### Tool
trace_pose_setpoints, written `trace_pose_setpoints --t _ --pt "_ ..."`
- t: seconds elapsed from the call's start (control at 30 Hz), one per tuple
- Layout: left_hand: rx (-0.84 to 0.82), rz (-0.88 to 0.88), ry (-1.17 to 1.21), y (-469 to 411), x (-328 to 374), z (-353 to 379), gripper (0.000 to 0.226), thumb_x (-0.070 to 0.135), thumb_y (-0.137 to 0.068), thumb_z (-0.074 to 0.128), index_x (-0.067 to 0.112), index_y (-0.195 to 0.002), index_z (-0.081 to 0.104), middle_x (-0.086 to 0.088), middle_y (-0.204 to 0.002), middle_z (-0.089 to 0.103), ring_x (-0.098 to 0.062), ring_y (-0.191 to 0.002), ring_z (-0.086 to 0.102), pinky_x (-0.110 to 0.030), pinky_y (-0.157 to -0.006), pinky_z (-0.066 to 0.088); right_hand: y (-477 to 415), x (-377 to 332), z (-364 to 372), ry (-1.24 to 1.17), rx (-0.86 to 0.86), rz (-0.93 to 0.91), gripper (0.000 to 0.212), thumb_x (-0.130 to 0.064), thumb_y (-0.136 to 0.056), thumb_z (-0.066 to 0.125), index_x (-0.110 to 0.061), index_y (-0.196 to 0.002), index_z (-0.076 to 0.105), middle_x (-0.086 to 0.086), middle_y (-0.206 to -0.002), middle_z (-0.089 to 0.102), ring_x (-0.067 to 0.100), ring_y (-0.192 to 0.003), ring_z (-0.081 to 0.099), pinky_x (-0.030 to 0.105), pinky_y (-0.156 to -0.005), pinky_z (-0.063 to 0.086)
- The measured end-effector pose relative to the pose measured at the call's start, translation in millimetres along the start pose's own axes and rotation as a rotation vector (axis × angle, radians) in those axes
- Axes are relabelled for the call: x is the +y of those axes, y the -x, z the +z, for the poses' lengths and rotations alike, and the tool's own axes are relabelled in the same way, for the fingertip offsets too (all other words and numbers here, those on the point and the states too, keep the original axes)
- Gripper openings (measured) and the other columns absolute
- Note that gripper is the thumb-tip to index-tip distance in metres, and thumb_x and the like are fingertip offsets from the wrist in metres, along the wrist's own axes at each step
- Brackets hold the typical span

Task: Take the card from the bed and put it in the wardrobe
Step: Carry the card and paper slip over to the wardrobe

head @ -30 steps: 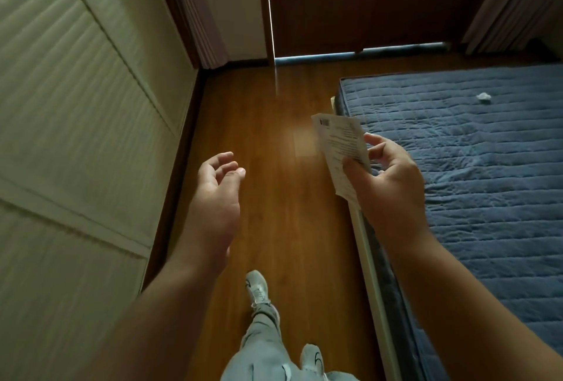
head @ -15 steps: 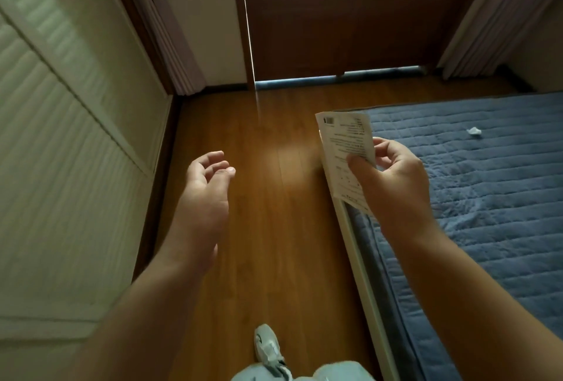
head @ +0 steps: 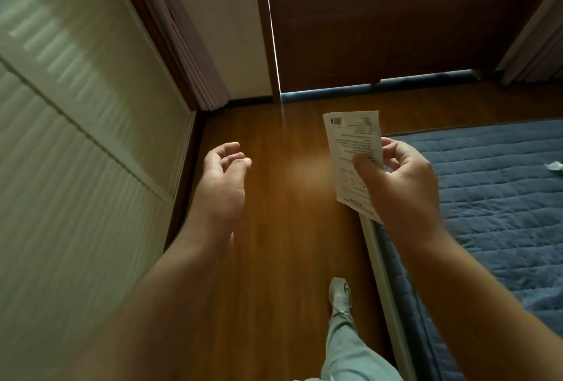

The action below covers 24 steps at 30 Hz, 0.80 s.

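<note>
R hand (head: pixel 402 185) fingers (head: pixel 364 167) pinch the card (head: pixel 350 143) upright beside the bed (head: pixel 493 197); L hand (head: pixel 221 188) empty, fingers loosely curled, near closed wardrobe (head: pixel 85 136).

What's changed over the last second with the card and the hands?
The view has swung up and left, so the wardrobe doors fill more of the frame and the bed sits further right. One foot has stepped forward. The right hand still pinches the card upright over the bed's edge; the left hand stays open and empty. The wardrobe remains shut.
</note>
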<state>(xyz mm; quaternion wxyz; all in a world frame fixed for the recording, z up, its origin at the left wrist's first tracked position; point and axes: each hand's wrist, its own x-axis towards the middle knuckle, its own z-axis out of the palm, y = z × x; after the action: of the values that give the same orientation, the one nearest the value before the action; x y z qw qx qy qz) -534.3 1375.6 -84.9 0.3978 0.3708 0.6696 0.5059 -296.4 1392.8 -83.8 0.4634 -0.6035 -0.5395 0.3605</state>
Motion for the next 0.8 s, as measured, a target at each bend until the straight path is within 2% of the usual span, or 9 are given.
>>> trace_pose_setpoints --t 0.2,0.3,0.47,0.53,0.67,0.8 --pt "0.101 -0.030 0.010 -93.2 30.6 58.5 0.036 0.044 -0.084 0.055 0.044 -0.120 0.058 0.016 -0.117 0.065 -0.004 -0.112 0.060 -0.033 -0.091 0.047 -136.5 4.4 6.0 -0.013 -0.063 -0.016 0.038 -0.037 -0.093 0.073 -0.013 -0.120 0.063 0.006 -0.131 0.065 0.023 -0.117 0.065 0.044 -0.083 0.065" --pt "0.142 -0.032 0.038 -129.9 45.6 85.1 0.033 0.044 -0.085 0.055 0.047 -0.118 0.058 0.018 -0.115 0.065 -0.002 -0.111 0.061 -0.031 -0.089 0.048 -191.6 2.3 11.0 -0.024 -0.124 -0.018 0.038 -0.037 -0.091 0.074 -0.013 -0.118 0.064 0.007 -0.133 0.065 0.024 -0.121 0.064 0.048 -0.088 0.063" --pt "0.176 -0.051 0.072 -177.2 58.4 119.8 0.031 0.045 -0.085 0.056 0.049 -0.116 0.059 0.020 -0.115 0.064 -0.003 -0.113 0.060 -0.033 -0.090 0.048 -259.3 -2.2 24.3 -0.019 -0.178 -0.050 0.039 -0.038 -0.092 0.073 -0.013 -0.119 0.063 0.003 -0.126 0.067 0.017 -0.114 0.067 0.029 -0.075 0.063" --pt "0.185 -0.066 0.074 -195.1 61.1 128.3 0.032 0.044 -0.085 0.055 0.049 -0.116 0.059 0.020 -0.116 0.064 -0.004 -0.114 0.060 -0.034 -0.091 0.048 -281.9 -1.9 29.7 -0.021 -0.192 -0.053 0.039 -0.039 -0.092 0.074 -0.014 -0.120 0.063 0.001 -0.125 0.068 0.015 -0.111 0.067 0.027 -0.073 0.062" --pt "0.209 -0.077 0.083 -231.9 62.8 138.3 0.034 0.043 -0.084 0.055 0.046 -0.118 0.060 0.019 -0.117 0.064 -0.003 -0.113 0.060 -0.033 -0.092 0.048 -321.0 1.7 45.3 -0.022 -0.202 -0.042 0.035 -0.038 -0.092 0.073 -0.015 -0.116 0.064 0.000 -0.125 0.068 0.018 -0.114 0.067 0.029 -0.075 0.063" --pt "0.208 -0.097 0.093 -270.5 61.8 143.2 0.028 0.042 -0.087 0.056 0.043 -0.114 0.062 0.019 -0.115 0.065 -0.004 -0.113 0.060 -0.034 -0.094 0.047 -355.1 4.2 64.2 0.005 -0.218 -0.049 0.030 -0.041 -0.092 0.072 -0.020 -0.112 0.064 -0.003 -0.122 0.069 0.014 -0.111 0.066 0.018 -0.066 0.057"
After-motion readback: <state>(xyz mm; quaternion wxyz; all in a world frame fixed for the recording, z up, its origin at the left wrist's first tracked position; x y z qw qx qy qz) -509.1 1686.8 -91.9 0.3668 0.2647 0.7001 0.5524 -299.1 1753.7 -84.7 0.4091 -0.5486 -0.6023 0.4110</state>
